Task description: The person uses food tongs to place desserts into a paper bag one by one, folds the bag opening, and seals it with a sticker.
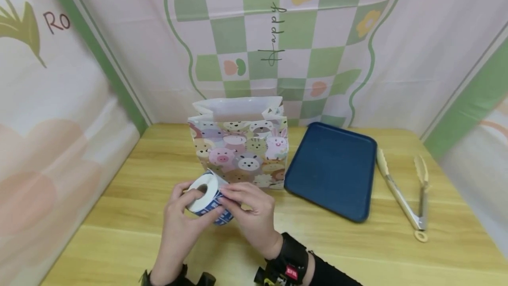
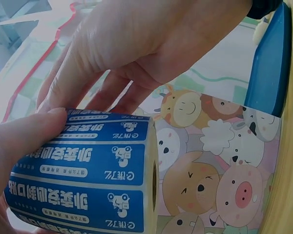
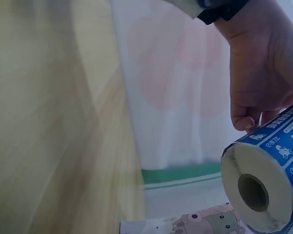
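A roll of blue-and-white sticker labels (image 1: 212,184) is held up over the table, in front of a paper bag. My left hand (image 1: 182,220) grips it, with a finger at the hollow core and the thumb on the printed outside. My right hand (image 1: 254,211) pinches at the label surface on the roll's right side. Rows of printed labels (image 2: 88,175) show close up in the left wrist view. The far ends of some fingers are hidden by the roll. Behind it, the bag (image 1: 248,144) with cartoon animals stands upright, its top open.
A dark blue tray (image 1: 335,171) lies right of the bag. Metal tongs with cream tips (image 1: 401,200) lie spread at the table's right side. The wooden table (image 1: 119,215) meets printed curtains (image 1: 151,47) at the back and sides.
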### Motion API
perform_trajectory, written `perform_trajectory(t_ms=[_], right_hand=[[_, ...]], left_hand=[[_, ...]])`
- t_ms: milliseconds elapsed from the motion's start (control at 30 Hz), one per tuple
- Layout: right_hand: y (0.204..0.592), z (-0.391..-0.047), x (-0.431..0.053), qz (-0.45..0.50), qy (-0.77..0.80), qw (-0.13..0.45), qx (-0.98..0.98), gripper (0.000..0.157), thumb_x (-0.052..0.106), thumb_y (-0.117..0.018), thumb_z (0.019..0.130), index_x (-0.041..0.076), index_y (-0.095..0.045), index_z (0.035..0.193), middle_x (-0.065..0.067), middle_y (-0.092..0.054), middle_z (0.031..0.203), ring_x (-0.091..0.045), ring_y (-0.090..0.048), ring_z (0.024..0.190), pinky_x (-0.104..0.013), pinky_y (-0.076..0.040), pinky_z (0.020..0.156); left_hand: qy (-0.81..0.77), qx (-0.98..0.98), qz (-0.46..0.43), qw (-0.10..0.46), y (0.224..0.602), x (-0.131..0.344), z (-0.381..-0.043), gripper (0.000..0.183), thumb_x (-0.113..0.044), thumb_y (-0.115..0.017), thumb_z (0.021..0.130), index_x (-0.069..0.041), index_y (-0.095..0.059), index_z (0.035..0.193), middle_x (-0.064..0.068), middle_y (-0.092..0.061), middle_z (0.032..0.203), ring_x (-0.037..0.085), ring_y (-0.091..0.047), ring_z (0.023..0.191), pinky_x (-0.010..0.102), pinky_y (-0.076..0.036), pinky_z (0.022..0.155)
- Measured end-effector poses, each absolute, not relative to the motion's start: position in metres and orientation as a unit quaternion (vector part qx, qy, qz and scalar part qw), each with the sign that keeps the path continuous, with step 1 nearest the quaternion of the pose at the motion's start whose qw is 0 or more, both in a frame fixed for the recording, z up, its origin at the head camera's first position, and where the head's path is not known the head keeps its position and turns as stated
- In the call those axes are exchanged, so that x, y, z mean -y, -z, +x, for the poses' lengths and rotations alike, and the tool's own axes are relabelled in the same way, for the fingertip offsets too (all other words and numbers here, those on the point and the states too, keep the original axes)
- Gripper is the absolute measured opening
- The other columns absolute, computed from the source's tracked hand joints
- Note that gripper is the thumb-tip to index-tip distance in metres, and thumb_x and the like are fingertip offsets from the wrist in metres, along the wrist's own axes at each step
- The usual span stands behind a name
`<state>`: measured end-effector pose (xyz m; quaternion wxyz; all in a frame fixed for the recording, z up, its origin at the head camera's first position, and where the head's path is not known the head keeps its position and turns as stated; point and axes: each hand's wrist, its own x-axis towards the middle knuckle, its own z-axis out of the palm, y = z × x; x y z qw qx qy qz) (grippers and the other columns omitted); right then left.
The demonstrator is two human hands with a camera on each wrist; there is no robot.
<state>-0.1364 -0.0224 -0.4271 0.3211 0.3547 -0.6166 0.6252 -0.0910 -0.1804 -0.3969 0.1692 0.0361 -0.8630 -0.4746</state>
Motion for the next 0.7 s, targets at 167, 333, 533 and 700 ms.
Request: perform_trajectory(t_ms=[167,333,533,700], right_hand=[[0.427,-0.139,0.025,0.369,-0.605,0.361,0.607,0.022,-0.006,-0.079,0.073,-0.002,-0.076,0.094,-0.017,-0.075,0.098,-0.024,-0.074,0.091,-0.029,-0.058,0.082],[0.427,-0.145,0.026,0.399,-0.57,0.4,0.597,0.018,-0.004,-0.077,0.077,-0.003,-0.075,0.094,-0.019,-0.075,0.1,-0.026,-0.074,0.09,-0.029,-0.058,0.082],[0.423,-0.161,0.026,0.461,-0.478,0.483,0.571,0.011,0.001,-0.074,0.081,-0.003,-0.075,0.091,-0.02,-0.072,0.095,-0.026,-0.071,0.084,-0.027,-0.058,0.081],[0.419,-0.166,0.026,0.467,-0.422,0.539,0.559,0.009,0.004,-0.074,0.082,-0.002,-0.076,0.088,-0.015,-0.075,0.088,-0.024,-0.067,0.079,-0.024,-0.056,0.077]], left_hand=[[0.474,0.863,0.054,0.168,0.395,0.179,-0.091,0.032,-0.021,-0.093,0.061,-0.014,-0.07,0.082,0.007,-0.058,0.125,0.027,-0.055,0.115,0.043,-0.043,0.092],[0.481,0.861,0.079,0.146,0.392,0.177,-0.09,0.033,-0.028,-0.092,0.064,-0.014,-0.071,0.084,0.007,-0.057,0.127,0.027,-0.055,0.115,0.041,-0.043,0.091],[0.504,0.851,0.094,0.115,0.391,0.176,-0.09,0.032,-0.032,-0.09,0.067,-0.014,-0.069,0.084,0.005,-0.058,0.121,0.023,-0.054,0.107,0.03,-0.048,0.078],[0.517,0.844,0.104,0.098,0.391,0.175,-0.089,0.03,-0.03,-0.089,0.069,-0.014,-0.067,0.081,0.002,-0.059,0.116,0.019,-0.051,0.101,0.03,-0.044,0.075]])
